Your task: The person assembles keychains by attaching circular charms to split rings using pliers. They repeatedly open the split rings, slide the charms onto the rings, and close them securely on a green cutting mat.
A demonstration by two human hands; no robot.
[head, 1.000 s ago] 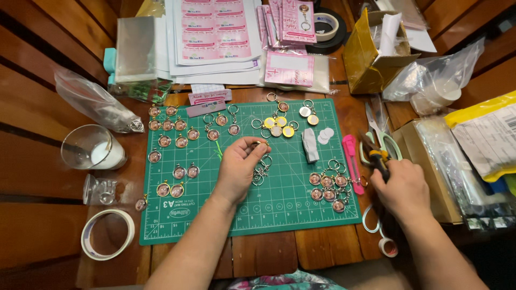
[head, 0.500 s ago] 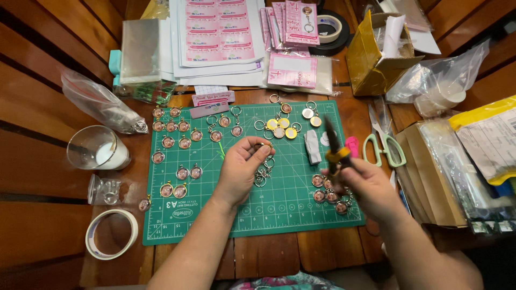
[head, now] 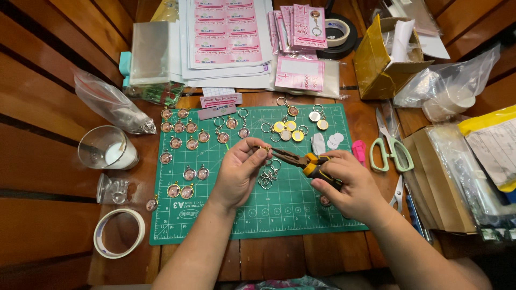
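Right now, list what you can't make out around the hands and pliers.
- Head view: the small piece pinched by the left hand at the tip of the pliers is too small to identify.
- The pliers' handles are covered by the right hand.
- The round charm under the right hand is mostly hidden.
- The pictures inside the charms on the cutting mat are too small.

On the cutting mat (head: 279, 215), pendants (head: 183, 140) sit in rows at its left part, key rings (head: 267, 177) at its middle. Left of the mat: a glass (head: 105, 147) and a tape roll (head: 119, 232). Right of it: scissors (head: 392, 145). Behind it, sheets of labels (head: 226, 37).
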